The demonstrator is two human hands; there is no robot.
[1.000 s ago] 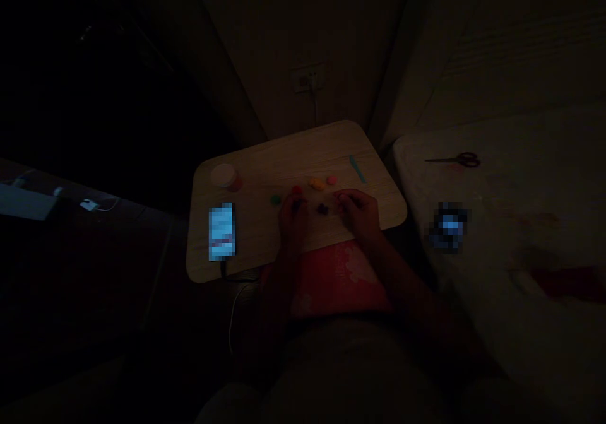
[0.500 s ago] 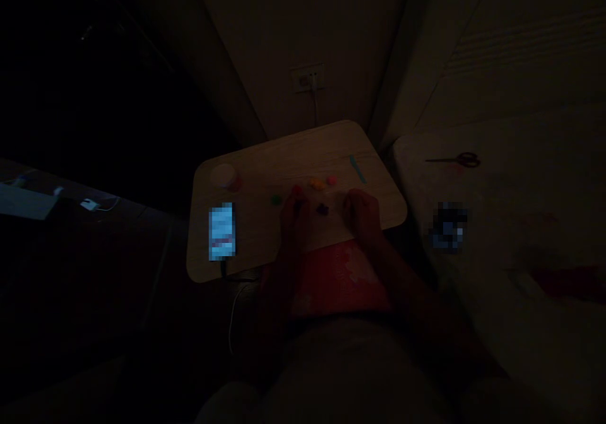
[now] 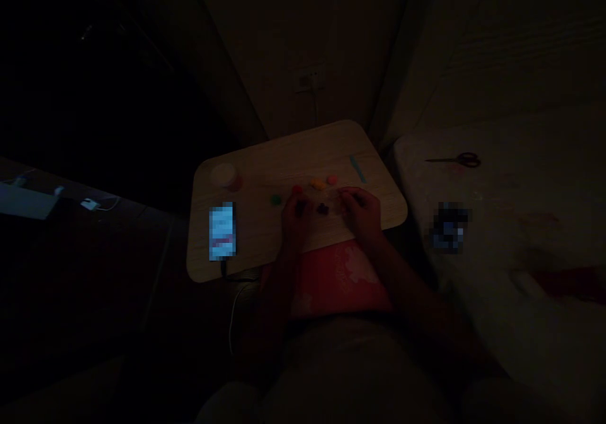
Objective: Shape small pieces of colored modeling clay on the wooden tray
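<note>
Two hands of yours are over the small table [image 3: 265, 159], and it is very dark. Your left hand [image 3: 294, 216] is curled just beside the red lump [image 3: 297, 189]. I can't tell if its fingers are holding anything. Your right hand [image 3: 360, 212] has its thumb and finger tips close together, but I can't tell if they pinch something. The dark lump [image 3: 322, 209] sits on the table between your hands.

You could squash that dark lump by mistake, because the light is so poor. Your left hand might bump the red lump, or knock the green lump [image 3: 276, 199] near it. The orange lump [image 3: 317, 184] and pink lump [image 3: 332, 179] are close to each other, so a clumsy push could mix their colors if they are soft.

Half a second ago, your right fingers were tucked in. Now they poke out toward the dark lump. Your left hand has hardly moved, and the lumps are in the same spots.
</note>
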